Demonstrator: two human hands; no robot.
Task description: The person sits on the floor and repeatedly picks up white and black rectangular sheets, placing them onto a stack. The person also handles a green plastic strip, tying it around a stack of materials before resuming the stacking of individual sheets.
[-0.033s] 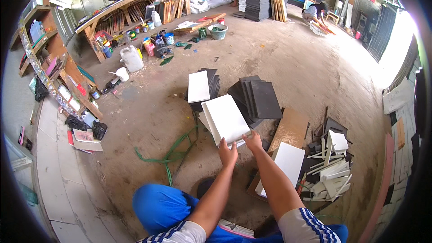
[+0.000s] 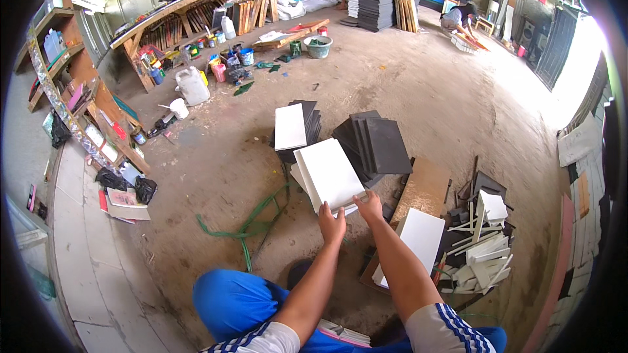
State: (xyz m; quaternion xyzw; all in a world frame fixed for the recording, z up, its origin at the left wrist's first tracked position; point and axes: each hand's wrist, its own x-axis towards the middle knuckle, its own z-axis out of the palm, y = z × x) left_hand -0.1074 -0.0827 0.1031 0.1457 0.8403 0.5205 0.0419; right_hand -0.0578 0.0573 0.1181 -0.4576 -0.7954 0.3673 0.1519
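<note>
1. Together, the left hand point(image 2: 332, 223) and right hand point(image 2: 370, 208) grip the near edge of a white rectangular panel point(image 2: 329, 174).
2. It lies tilted above the dirt floor point(image 2: 216, 170), just beside a stack of dark grey panels point(image 2: 376, 146).
3. A green strap point(image 2: 252, 225) lies left.

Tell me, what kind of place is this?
It looks like a workshop, probably one where boards or tiles get made. Stacks of dark panels sit on the dirt floor, paint cans crowd beside a long wooden workbench, and both hands hold a white board.
</note>
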